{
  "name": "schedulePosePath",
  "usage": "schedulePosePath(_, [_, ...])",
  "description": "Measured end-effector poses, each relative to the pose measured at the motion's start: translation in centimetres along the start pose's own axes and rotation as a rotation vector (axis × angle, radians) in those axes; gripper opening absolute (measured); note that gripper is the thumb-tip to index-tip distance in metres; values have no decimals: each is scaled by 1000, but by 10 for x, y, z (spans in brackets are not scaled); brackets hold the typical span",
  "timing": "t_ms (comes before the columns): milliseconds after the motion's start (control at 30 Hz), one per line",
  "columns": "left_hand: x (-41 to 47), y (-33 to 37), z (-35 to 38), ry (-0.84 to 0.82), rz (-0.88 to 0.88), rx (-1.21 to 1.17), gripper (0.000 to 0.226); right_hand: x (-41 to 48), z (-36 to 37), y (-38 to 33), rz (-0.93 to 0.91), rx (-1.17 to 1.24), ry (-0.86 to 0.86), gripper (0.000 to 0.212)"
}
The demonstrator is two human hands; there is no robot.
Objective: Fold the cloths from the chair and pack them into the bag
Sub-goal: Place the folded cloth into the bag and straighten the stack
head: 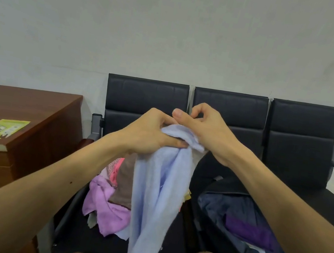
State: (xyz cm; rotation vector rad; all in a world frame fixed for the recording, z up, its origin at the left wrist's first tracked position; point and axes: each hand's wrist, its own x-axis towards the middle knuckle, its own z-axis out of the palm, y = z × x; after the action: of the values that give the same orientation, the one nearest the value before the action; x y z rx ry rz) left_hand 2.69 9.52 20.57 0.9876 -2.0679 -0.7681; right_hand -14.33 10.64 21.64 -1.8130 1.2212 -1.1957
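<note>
Both pinching top of blue cloth, left grip, right grip, rest hanging below

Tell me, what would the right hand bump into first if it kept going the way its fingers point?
Probably the left hand. The right hand pinches the light blue cloth with its fingers pointing leftward, and the left hand grips the same cloth right beside it. Depth is unclear.

Bare left hand, right hand, forearms
</note>
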Motion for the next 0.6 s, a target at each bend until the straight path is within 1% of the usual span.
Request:
schedulePosePath(33, [0,-2,0,19,-6,32,12,-3,-1,5,15,79,-53,59])
schedulePosePath(100, [-1,-6,1,56,-49,60,9,-10,-5,17,14,164,-155,56])
schedulePosePath(167, [-3,-8,2,111,-66,1,7,-16,-6,30,31,185,-184,57])
schedulePosePath(233, [-3,-10,2,189,-79,-128,12,-21,-1,46,69,170,-221,51])
schedulePosePath(333, [-3,-10,-3,251,-124,-270,20,-27,7,72,138,70,-332,23])
schedulePosePath(433, [-7,-16,-7,271,-166,-337,16,-30,10,93,201,23,-401,21])
schedulePosePath(500, [-12,-25,-11,306,-204,-397,12,-30,8,103,231,6,-382,19])
schedulePosePath(533, [-16,-30,-13,317,-232,-406,12,-30,6,106,249,28,-328,17])
schedulePosePath(600, [-24,-41,-14,315,-292,-411,15,-27,0,106,222,34,-140,21])
